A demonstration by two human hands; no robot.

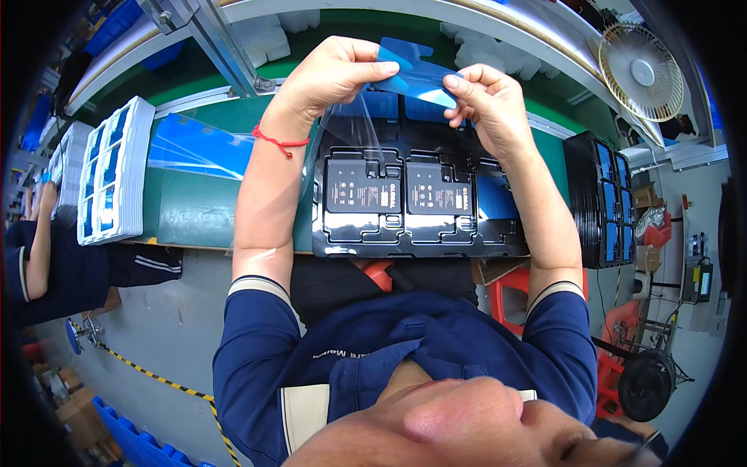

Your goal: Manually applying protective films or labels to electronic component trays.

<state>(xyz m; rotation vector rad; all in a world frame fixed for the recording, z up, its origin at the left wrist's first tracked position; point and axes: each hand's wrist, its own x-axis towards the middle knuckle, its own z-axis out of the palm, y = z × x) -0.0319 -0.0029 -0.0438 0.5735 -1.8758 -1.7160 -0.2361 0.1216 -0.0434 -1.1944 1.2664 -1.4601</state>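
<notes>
A translucent blue piece of film [424,75] is stretched between my two hands above the far part of the black tray. My left hand [339,71] pinches its left end between thumb and fingers. At its right end, my right hand [489,103] grips the edge the same way. A clear thin sheet [354,128] hangs below my left hand, beside the forearm. Under my arms lies the black moulded tray [420,247]. Two flat black batteries with printed labels, a left one [363,187] and a right one [440,188], sit in its near pockets; blue pieces show in other pockets.
Blue film sheets [194,148] lie on the green bench left of the tray. A stack of white trays [117,175] stands farther left, a stack of black trays [585,194] at the right. A fan [641,72] is at the far right. Another person's arm [39,241] shows at left.
</notes>
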